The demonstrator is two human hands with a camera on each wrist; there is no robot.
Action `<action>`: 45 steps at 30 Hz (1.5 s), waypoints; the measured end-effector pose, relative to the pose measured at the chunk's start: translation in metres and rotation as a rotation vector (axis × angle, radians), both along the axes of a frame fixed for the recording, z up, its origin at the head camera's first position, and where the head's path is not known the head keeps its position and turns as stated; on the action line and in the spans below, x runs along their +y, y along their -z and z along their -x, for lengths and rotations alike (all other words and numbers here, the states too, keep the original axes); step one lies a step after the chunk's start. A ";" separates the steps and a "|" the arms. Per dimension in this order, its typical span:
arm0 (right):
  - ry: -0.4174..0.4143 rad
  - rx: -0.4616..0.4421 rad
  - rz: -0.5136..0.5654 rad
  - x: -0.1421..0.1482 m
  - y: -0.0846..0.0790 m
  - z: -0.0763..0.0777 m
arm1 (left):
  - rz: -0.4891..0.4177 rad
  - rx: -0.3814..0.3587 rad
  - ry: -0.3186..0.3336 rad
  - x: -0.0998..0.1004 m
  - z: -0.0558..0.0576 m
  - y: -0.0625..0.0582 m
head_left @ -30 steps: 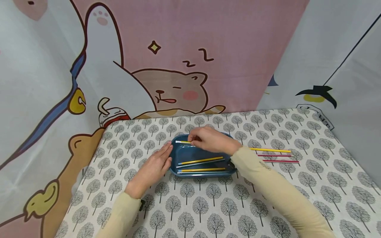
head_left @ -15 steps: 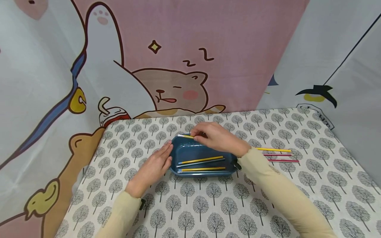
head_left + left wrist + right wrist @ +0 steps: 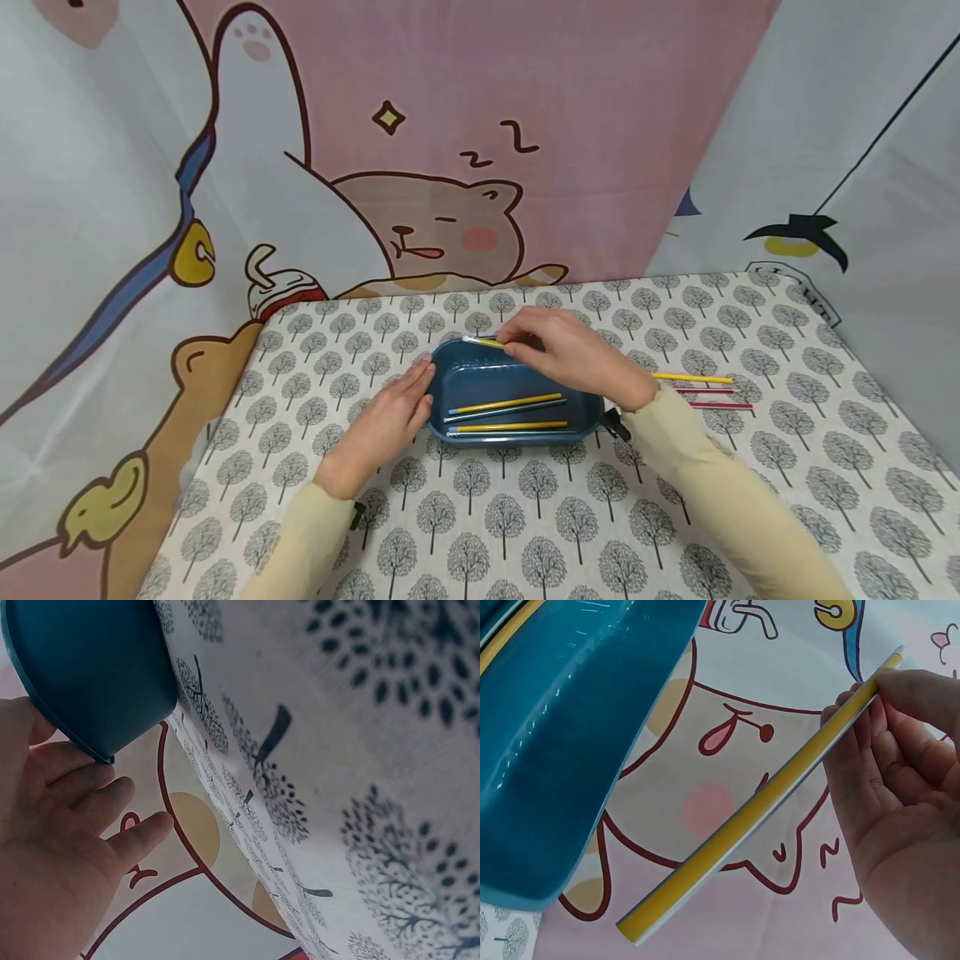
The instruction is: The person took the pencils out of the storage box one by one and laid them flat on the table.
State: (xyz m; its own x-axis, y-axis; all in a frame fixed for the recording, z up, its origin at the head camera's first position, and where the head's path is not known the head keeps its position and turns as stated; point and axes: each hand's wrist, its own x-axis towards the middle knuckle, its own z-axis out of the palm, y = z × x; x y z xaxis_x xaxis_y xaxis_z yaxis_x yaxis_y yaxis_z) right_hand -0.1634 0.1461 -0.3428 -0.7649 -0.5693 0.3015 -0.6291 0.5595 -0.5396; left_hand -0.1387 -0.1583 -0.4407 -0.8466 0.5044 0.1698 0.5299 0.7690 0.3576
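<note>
In the head view my right hand (image 3: 566, 350) covers much of the held pencil (image 3: 486, 342) and part of the tray (image 3: 487, 381), while my right sleeve (image 3: 705, 467) and wrist hide the left ends of a loose yellow pencil (image 3: 697, 379) and two red pencils (image 3: 708, 391). The black thing (image 3: 615, 423) by that cuff is too small to tell. In the left wrist view the top edge crops the tray, and my left hand (image 3: 67, 840) runs off the left; in the right wrist view the corner cuts off the tray's pencils (image 3: 512, 634)
</note>
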 end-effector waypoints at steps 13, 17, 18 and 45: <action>0.032 0.037 0.049 0.029 0.000 -0.015 | -0.009 0.003 0.000 0.001 0.000 -0.001; 0.047 0.052 0.038 0.036 0.001 -0.018 | -0.010 0.004 -0.001 0.001 0.000 -0.001; 0.052 0.055 0.034 0.038 0.001 -0.018 | -0.009 0.002 -0.002 0.001 0.000 -0.001; 0.172 0.090 0.003 0.085 0.006 -0.044 | -0.007 0.003 -0.001 0.000 -0.001 -0.002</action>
